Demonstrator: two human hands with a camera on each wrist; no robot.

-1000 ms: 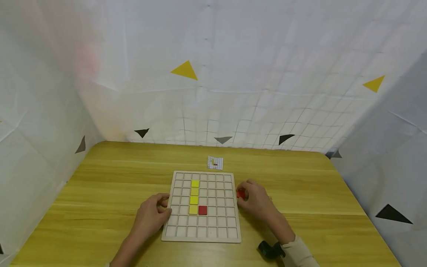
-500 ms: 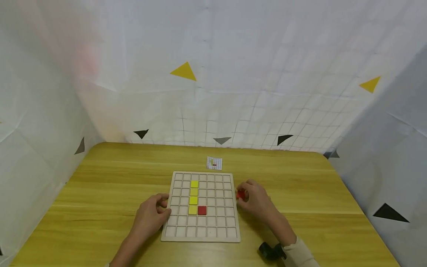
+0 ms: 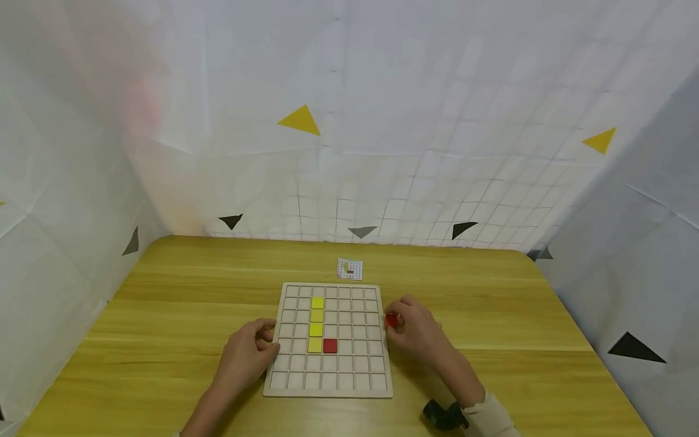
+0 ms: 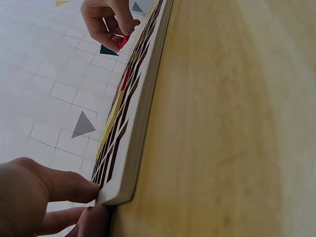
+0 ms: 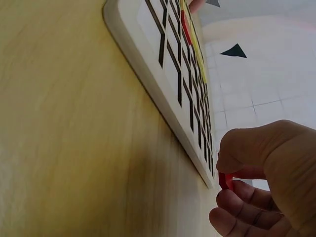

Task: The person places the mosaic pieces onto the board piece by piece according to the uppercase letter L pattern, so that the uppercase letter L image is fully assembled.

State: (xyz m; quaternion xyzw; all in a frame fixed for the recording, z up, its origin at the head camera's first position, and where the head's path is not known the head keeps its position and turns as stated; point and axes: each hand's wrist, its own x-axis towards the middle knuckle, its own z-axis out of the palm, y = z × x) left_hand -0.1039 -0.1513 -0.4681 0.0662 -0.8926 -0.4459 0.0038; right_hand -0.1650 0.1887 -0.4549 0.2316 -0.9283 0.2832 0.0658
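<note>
In the head view a pale wooden grid board [image 3: 346,381] lies on the table. My left hand [image 3: 248,351] holds its left edge with thumb and fingertips; the left wrist view shows those fingers [image 4: 74,190] at the board's edge. My right hand [image 3: 417,325] pinches a small red square tile [image 3: 391,320] just beside the board's right edge. From the right wrist view the red tile [image 5: 225,180] sits between thumb and fingertips, partly hidden by them. On the board, a column of several yellow tiles [image 3: 316,315] stands, with another red tile [image 3: 330,346] right of the lowest one.
A small printed card [image 3: 349,269] with a grid and coloured squares lies behind the board. A dark device [image 3: 443,415] sits by the right sleeve [image 3: 491,416]. White sheeting [image 3: 382,152] with triangles encloses the wooden table [image 3: 191,285] at the back and sides.
My right hand has shifted slightly left toward the board with the red tile in its fingers. The left hand stays at the board's edge. The head view has moved a little.
</note>
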